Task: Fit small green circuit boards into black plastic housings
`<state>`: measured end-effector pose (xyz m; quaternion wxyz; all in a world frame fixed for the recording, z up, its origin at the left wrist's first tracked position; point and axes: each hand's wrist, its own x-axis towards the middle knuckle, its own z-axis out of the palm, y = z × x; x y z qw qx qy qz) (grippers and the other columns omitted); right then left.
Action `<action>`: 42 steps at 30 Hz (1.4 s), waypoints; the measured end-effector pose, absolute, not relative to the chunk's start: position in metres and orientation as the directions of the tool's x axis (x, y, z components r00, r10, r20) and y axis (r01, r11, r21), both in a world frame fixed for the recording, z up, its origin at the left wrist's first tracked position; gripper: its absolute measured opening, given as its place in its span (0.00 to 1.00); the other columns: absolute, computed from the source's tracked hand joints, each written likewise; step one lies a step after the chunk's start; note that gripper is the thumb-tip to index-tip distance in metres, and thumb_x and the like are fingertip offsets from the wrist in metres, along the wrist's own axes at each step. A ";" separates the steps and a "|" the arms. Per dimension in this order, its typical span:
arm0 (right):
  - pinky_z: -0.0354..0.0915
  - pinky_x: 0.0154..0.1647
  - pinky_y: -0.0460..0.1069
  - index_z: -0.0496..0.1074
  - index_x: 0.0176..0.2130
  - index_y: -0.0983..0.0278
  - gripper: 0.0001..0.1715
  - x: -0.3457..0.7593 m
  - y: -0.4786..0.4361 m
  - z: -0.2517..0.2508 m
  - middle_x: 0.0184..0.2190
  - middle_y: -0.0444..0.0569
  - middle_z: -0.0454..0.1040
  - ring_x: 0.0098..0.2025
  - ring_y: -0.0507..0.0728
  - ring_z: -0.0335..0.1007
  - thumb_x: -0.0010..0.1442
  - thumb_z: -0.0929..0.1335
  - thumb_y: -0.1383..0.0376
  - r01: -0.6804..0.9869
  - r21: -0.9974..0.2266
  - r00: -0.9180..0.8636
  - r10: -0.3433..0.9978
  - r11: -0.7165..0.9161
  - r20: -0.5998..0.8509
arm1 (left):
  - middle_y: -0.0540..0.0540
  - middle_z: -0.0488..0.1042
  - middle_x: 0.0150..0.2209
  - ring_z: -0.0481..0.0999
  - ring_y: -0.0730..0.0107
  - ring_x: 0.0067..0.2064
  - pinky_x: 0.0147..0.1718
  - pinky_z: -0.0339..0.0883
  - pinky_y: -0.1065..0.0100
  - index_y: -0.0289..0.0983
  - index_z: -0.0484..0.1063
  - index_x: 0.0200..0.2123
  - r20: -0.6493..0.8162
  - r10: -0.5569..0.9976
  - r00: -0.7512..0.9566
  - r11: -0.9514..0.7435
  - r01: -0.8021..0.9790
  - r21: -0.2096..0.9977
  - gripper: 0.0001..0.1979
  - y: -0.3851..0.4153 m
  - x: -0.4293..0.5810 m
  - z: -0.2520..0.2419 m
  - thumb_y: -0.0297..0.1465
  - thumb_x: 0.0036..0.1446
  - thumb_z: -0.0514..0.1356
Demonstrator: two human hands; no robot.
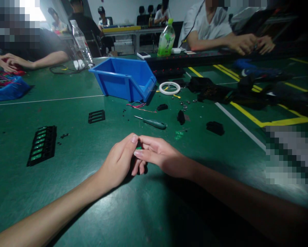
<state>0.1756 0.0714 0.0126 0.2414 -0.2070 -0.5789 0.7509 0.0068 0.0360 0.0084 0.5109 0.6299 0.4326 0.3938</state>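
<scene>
Head view: your left hand [118,158] and right hand [165,156] both have fingers curled snug around a tiny green-and-black part [138,148], probably so it can't wobble.

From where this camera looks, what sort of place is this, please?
Probably an electronics assembly workshop: a screwdriver lies near black parts on a green worktable, coloured wires lie in a blue container at left, and a person in white works opposite.
</scene>
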 end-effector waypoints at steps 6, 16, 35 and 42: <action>0.70 0.32 0.45 0.70 0.52 0.68 0.13 0.175 0.071 0.013 0.33 0.48 0.78 0.33 0.53 0.79 0.70 0.67 0.66 -0.122 -0.968 -0.797 0.603 -0.218 -0.035 | 0.53 0.70 0.18 0.73 0.73 0.23 0.32 0.67 0.68 0.37 0.66 0.32 0.054 0.947 0.318 -0.104 0.142 0.984 0.26 0.036 0.007 0.008 0.44 0.77 0.42; 0.70 0.31 0.45 0.70 0.52 0.68 0.13 0.175 0.072 0.013 0.33 0.48 0.77 0.32 0.53 0.79 0.70 0.67 0.65 -0.111 -0.971 -0.800 0.598 -0.211 -0.039 | 0.52 0.72 0.20 0.74 0.73 0.25 0.34 0.66 0.68 0.37 0.68 0.34 0.047 0.945 0.322 -0.096 0.140 0.985 0.25 0.035 0.006 0.008 0.45 0.77 0.42; 0.71 0.30 0.45 0.67 0.52 0.70 0.13 0.174 0.072 0.008 0.32 0.48 0.76 0.31 0.53 0.80 0.71 0.65 0.65 -0.141 -0.975 -0.802 0.597 -0.174 0.009 | 0.52 0.72 0.20 0.76 0.72 0.26 0.35 0.69 0.68 0.37 0.67 0.32 0.079 0.944 0.321 -0.137 0.164 0.977 0.27 0.035 0.007 0.010 0.44 0.77 0.41; 0.71 0.30 0.45 0.67 0.52 0.70 0.14 0.174 0.072 0.007 0.33 0.48 0.76 0.31 0.53 0.80 0.71 0.65 0.63 -0.149 -0.975 -0.805 0.594 -0.166 0.022 | 0.51 0.72 0.20 0.76 0.72 0.25 0.34 0.70 0.68 0.36 0.68 0.34 0.074 0.942 0.327 -0.121 0.127 0.985 0.26 0.035 0.007 0.006 0.45 0.77 0.42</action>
